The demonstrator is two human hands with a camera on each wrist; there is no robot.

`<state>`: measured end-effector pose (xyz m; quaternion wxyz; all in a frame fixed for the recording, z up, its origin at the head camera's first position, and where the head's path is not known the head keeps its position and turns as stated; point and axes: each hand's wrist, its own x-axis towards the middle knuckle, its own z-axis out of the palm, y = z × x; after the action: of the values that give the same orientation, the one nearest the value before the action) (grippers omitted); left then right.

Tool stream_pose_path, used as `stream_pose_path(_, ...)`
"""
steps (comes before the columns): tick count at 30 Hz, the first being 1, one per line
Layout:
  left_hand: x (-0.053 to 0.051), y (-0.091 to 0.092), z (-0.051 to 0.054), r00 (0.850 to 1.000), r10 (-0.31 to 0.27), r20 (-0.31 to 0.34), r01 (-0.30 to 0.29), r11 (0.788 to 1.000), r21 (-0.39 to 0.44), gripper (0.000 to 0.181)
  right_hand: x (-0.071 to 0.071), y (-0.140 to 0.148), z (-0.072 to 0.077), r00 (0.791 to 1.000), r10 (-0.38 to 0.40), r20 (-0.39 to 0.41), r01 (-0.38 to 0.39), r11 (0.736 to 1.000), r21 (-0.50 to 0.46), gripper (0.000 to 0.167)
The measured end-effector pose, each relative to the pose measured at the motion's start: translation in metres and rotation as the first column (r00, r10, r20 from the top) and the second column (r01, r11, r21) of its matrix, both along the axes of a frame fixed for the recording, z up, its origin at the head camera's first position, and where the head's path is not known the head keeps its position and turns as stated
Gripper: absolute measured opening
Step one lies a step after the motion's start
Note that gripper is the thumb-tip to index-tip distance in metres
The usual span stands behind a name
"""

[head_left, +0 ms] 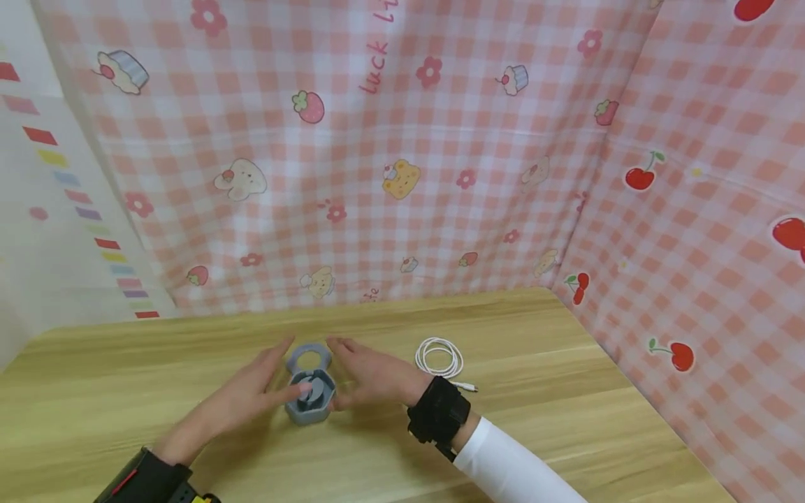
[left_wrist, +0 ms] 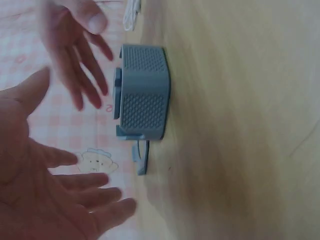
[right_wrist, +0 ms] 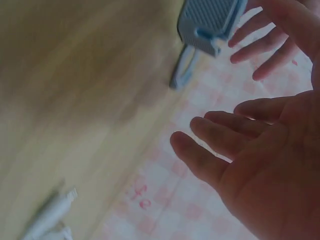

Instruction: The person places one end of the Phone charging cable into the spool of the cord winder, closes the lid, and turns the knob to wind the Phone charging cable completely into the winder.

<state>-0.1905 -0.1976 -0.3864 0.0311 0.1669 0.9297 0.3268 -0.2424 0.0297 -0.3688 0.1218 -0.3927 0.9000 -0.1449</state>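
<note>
A grey-blue hexagonal case [head_left: 308, 417] sits on the table, its top uncovered and a rounded insert visible inside. From its far side extends a ring-shaped flap [head_left: 308, 348]. The left wrist view shows dimpled panels on the case wall [left_wrist: 145, 110]. My left hand [head_left: 251, 388] is spread at the left of the case; in the head view its thumb overlaps the case opening. On the other side, my right hand [head_left: 374, 374] has its fingers extended toward the case. Both wrist views show the palms holding nothing.
A coiled white cable [head_left: 440, 341] lies right of my right hand, its plug [head_left: 467, 386] pointing right. Pink checked cloth [head_left: 352, 237] hangs behind the wooden table [head_left: 534, 433] and along its right side.
</note>
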Motion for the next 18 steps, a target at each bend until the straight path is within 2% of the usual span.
stream_pose_path(2, 0.005, 0.002, -0.005, 0.999, -0.028, 0.023, 0.028, 1.000, 0.005, 0.103, 0.003, -0.004, -0.006, 1.000, 0.000, -0.002, 0.000, 1.000, 0.009, 0.101)
stream_pose_path(5, 0.009, 0.008, -0.010, 0.998, -0.039, 0.050, 0.040, 0.999, -0.009, 0.113, 0.007, -0.007, -0.012, 1.000, -0.002, 0.008, 0.001, 1.000, 0.017, 0.105)
stream_pose_path(7, 0.010, 0.012, -0.011, 0.998, -0.024, 0.058, 0.025, 1.000, -0.004, 0.116, 0.009, -0.008, -0.016, 1.000, -0.010, 0.012, 0.010, 1.000, 0.022, 0.107)
stream_pose_path(11, 0.010, 0.019, -0.013, 0.999, 0.022, 0.036, -0.022, 1.000, -0.018, 0.113, 0.009, -0.011, -0.020, 1.000, -0.021, 0.008, 0.021, 1.000, 0.016, 0.108)
stream_pose_path(18, 0.012, 0.028, -0.017, 0.995, 0.097, 0.013, -0.096, 0.994, -0.054, 0.105, 0.010, -0.015, -0.025, 0.998, -0.019, -0.056, 0.019, 1.000, 0.000, 0.102)
